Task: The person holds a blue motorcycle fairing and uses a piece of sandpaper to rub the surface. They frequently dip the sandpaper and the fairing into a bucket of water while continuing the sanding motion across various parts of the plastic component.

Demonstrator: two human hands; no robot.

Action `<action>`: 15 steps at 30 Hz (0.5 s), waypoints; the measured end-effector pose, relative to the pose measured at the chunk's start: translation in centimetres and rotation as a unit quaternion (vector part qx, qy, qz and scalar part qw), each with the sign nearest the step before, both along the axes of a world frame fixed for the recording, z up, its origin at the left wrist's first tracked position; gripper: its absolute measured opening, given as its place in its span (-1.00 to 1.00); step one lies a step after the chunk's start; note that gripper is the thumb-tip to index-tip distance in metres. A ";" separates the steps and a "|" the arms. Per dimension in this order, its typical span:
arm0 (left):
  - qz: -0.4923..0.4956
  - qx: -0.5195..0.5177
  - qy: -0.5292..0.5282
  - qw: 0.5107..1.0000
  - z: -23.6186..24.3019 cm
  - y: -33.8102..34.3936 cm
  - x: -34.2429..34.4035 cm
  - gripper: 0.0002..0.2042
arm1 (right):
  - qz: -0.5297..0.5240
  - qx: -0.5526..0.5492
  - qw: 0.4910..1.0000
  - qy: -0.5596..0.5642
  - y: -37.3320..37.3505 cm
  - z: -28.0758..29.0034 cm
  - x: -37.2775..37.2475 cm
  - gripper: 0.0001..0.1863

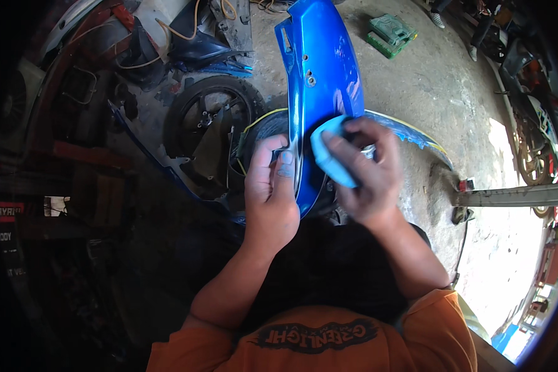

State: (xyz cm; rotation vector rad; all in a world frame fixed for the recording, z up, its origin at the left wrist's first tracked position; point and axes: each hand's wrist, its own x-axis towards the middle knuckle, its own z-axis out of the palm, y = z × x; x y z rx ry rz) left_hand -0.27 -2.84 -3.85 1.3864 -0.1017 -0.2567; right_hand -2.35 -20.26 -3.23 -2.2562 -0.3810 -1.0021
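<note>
A glossy blue motorcycle fairing panel [330,68] stands lengthwise before me, with a few small holes near its left edge. My left hand [273,189] is closed round the panel's left edge near its lower end, thumb on the near side. My right hand [375,167], slightly blurred, grips a light blue pad [327,150], perhaps a sponge or folded cloth. The pad lies over the lower right face of the panel; whether it touches the surface I cannot tell. A ring shows on a right finger.
Behind the panel is a black wheel [214,115] on the concrete floor. A long curved blue trim piece [409,130] extends to the right. Farther off sits a green plastic case [390,34]. Dark body parts [195,53] and a hose crowd the far left. At right is a grey beam [508,195].
</note>
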 end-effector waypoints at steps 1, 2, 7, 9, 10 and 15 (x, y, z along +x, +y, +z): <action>0.012 -0.041 -0.022 0.999 -0.2 -0.3 0.0 -0.76 | 0.023 0.002 1.000 0.016 0.4 -0.3 -0.1 -0.46; 0.026 -0.082 -0.045 0.995 -0.3 -0.6 0.1 -0.76 | 0.022 -0.005 1.000 0.014 0.6 -0.8 -0.2 -0.47; 0.033 -0.038 -0.025 0.998 -0.3 -0.3 0.3 -0.75 | 0.033 0.008 0.996 0.083 0.5 0.6 -0.3 -0.48; 0.039 -0.048 -0.016 0.998 -0.2 0.0 0.4 -0.75 | 0.038 -0.001 0.996 0.080 0.8 1.5 -0.2 -0.46; 0.043 -0.051 -0.012 0.998 -0.3 0.2 0.3 -0.76 | 0.046 0.000 0.995 0.085 1.0 1.4 -0.1 -0.48; 0.073 0.005 0.003 0.997 -0.3 0.8 0.5 -0.78 | -0.009 0.015 0.996 0.084 2.2 -0.7 0.4 -0.63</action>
